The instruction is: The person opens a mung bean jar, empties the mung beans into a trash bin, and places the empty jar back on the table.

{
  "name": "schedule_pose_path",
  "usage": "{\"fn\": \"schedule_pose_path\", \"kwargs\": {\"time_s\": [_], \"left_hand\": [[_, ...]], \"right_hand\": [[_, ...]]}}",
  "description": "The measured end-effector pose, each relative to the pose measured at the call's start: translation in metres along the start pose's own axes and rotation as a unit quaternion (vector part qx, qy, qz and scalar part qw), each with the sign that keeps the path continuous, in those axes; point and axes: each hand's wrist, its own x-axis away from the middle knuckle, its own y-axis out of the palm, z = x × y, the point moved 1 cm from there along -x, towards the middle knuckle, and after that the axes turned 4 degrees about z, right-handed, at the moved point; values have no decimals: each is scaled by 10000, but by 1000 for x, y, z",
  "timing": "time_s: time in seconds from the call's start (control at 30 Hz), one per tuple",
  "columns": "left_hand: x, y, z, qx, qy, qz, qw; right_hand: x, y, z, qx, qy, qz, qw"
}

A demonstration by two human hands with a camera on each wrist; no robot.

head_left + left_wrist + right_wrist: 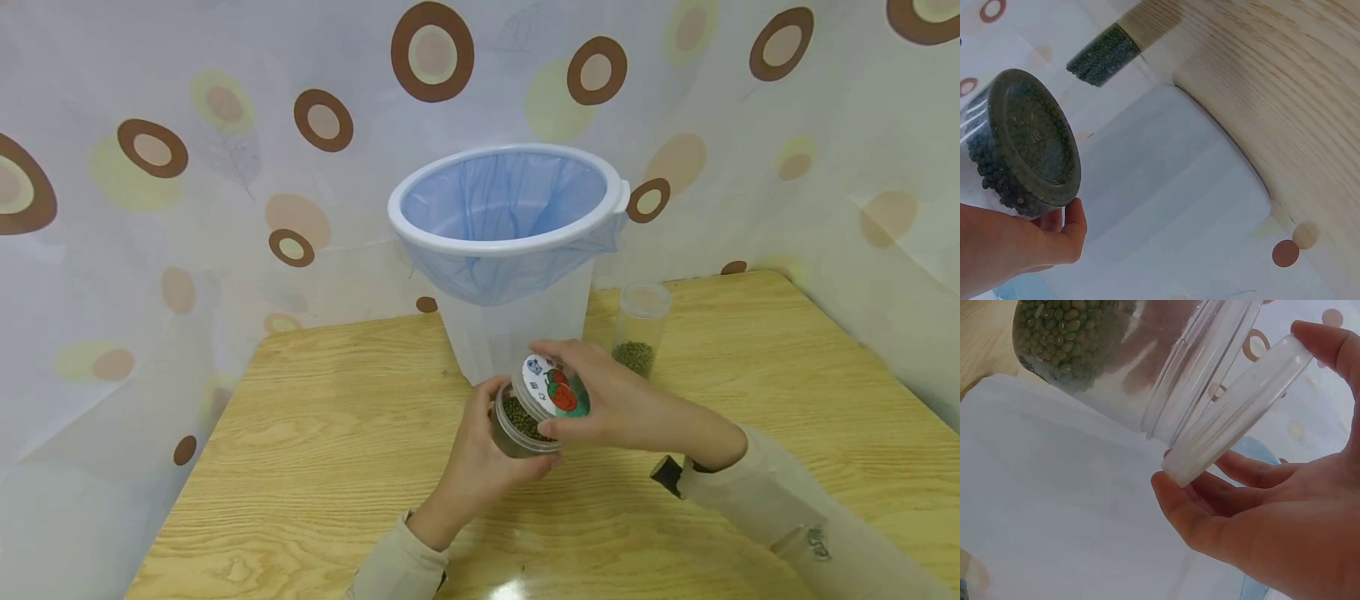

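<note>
Grips the jar (512, 443) of green beans (524, 419) in the left hand (483, 458), tilted and raised off the table (322, 450), in front of the bin (495, 325), apparently to keep it steady. Pinches the lid (553, 388) across opposite edges in the right hand (600, 400), slanted over the mouth, probably to leave the printed top uncovered; hard to tell whether touching the rim. Curls the left fingers round the far side, with the thumb along the near side. Spreads the right thumb and fingers wide, thumb nearest the body. Beyond, beside the bin: a taller container (642, 321), part-filled with beans. Over the bin's rim: a blue liner (487, 279), folded outward, likely to stay put.
</note>
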Motion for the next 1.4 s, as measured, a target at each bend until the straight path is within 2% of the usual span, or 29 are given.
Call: {"fn": "schedule_pose_path", "kwargs": {"time_s": [0.2, 0.4, 0.63, 1.1, 1.27, 1.4], "left_hand": [[0, -1, 1, 59, -51, 149, 9999], [1, -3, 3, -73, -43, 274, 9996], [1, -8, 5, -51, 148, 469, 9988], [1, -16, 8, -54, 173, 785, 9967], [1, -20, 10, -4, 232, 863, 9960], [1, -23, 12, 116, 142, 916, 9956]], "right_hand": [[0, -6, 1, -76, 176, 316, 9993], [1, -12, 2, -663, 100, 644, 9957], [0, -13, 7, -879, 176, 1027, 9907], [6, -11, 13, -1161, 657, 1120, 9847], [7, -7, 18, -1426, 463, 1145, 9820], [9, -2, 21, -1731, 328, 1080, 9784]]}}
